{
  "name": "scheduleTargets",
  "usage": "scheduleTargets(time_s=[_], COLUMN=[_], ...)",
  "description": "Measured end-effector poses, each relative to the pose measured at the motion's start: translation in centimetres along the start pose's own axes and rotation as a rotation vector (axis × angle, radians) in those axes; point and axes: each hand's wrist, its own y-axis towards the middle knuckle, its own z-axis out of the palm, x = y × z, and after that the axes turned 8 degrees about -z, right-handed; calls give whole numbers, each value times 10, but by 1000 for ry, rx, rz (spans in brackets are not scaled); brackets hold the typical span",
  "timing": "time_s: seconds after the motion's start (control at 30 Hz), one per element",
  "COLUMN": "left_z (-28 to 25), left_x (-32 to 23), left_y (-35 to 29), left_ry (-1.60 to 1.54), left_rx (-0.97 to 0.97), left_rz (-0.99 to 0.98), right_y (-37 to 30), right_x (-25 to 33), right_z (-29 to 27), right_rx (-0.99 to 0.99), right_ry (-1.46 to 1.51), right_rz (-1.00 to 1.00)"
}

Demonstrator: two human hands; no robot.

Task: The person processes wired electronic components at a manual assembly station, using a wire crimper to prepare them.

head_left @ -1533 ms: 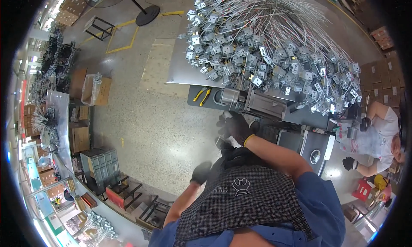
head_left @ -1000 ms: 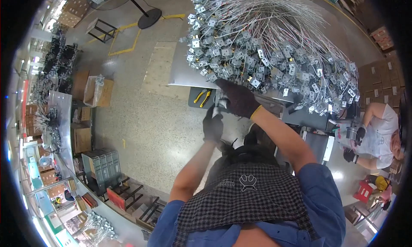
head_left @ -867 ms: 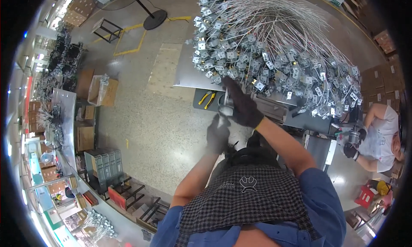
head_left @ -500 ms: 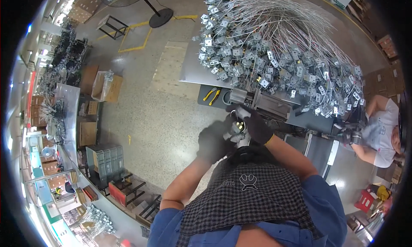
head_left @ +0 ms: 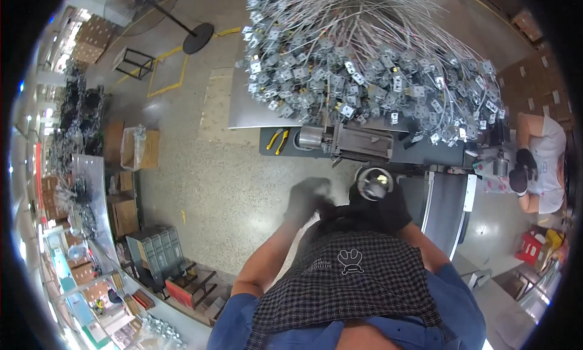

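In my gloved right hand I grip a round silver-rimmed part with a bright, brass-coloured middle, just in front of my apron. My left hand, also in a dark glove, is off to the left of the part and apart from it. Motion smears its fingers. A grey metal vise sits on the dark bench mat beyond my hands. To its left lie yellow-and-black pliers. Behind the vise is a large heap of small metal boxes trailing pale wires.
A dark conveyor-like strip with white edges runs beside my right arm. At the far right a co-worker in dark gloves handles something. A grey crate, a cardboard box and a stand fan's base stand on the left.
My hands have drawn apart, the left blurring away. The right hand has moved right with the part, whose round face now shows upward. The view has shifted, so the bench sits further left.
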Motion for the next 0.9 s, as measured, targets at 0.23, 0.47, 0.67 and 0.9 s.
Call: scheduleTargets(time_s=[0.23, 0.47, 0.67, 0.9], left_z=[0, -36, -35, -33], left_x=[75, 158, 157, 126], left_y=[118, 140, 26, -93], left_ry=[-594, 375, 436, 325], left_rx=[-150, -225, 0, 78], left_rz=[-566, -320, -230, -215], right_y=[-71, -141, -164, 25], right_x=[-112, -254, -180, 19], right_z=[-62, -18, -25, 3], right_rx=[-113, -288, 132, 406], right_ry=[573, 556, -124, 565], right_rz=[977, 1135, 1176, 198])
